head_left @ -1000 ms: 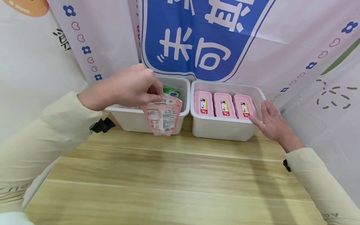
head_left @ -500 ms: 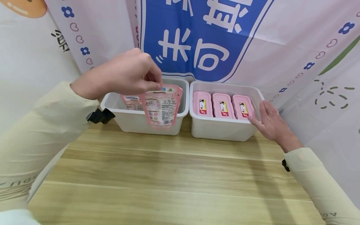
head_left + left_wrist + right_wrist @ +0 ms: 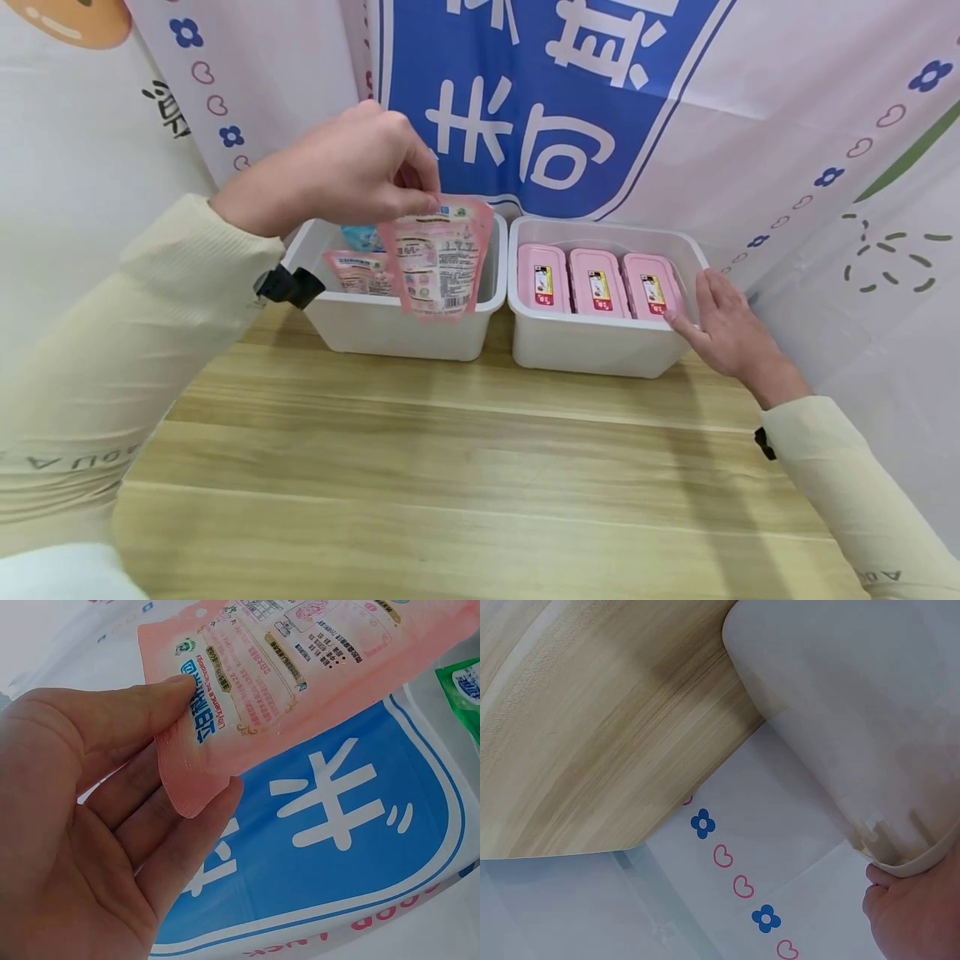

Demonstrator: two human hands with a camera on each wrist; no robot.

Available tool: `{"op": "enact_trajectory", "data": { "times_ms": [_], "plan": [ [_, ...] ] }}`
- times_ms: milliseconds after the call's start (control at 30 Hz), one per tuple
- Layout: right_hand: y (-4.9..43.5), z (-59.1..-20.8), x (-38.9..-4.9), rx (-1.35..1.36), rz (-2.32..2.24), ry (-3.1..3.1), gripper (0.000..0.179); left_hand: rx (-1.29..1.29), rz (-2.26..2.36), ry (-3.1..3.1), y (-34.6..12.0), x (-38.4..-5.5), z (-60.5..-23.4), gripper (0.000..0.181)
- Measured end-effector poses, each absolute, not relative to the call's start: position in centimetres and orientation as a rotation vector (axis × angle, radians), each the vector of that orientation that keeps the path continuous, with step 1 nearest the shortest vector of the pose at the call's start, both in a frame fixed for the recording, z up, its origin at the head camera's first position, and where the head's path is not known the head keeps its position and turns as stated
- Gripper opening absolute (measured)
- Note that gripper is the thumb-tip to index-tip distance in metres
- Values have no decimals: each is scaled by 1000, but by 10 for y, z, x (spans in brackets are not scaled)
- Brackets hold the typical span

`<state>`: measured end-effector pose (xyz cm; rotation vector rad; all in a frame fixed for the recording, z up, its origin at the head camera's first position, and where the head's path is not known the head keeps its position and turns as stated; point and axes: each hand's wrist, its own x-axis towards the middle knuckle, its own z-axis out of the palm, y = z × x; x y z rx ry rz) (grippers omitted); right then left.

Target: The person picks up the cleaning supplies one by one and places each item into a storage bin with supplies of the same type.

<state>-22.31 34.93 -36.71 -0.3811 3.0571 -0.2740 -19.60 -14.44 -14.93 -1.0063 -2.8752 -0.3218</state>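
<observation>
My left hand (image 3: 360,171) pinches the top edge of a pink stand-up pouch (image 3: 442,262), which hangs upright at the front of the left white bin (image 3: 397,333). In the left wrist view, my thumb lies on the pouch's printed face and the fingers are behind it. Another pink pouch (image 3: 360,273) and a blue packet (image 3: 363,237) sit inside that bin, partly covered by the held pouch. My right hand (image 3: 727,325) rests on the right rim of the right white bin (image 3: 600,346), its fingers fairly straight. Pink lidded boxes (image 3: 600,283) stand in that bin.
Both bins stand side by side on a wooden tabletop (image 3: 480,467), against a printed cloth backdrop (image 3: 750,108). A green packet (image 3: 465,694) shows at the edge of the left wrist view.
My left hand has risen with the pink pouch, uncovering the other pouch and the blue packet in the left bin. The right hand stays on its bin's rim.
</observation>
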Motion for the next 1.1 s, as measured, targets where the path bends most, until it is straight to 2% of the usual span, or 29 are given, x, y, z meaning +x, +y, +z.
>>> {"op": "enact_trajectory", "data": {
  "times_ms": [1100],
  "plan": [
    [348,-369,-223,-356,-282,3063,99,-876,-396,-2920,-139,-248,-176,18]
  ]
}}
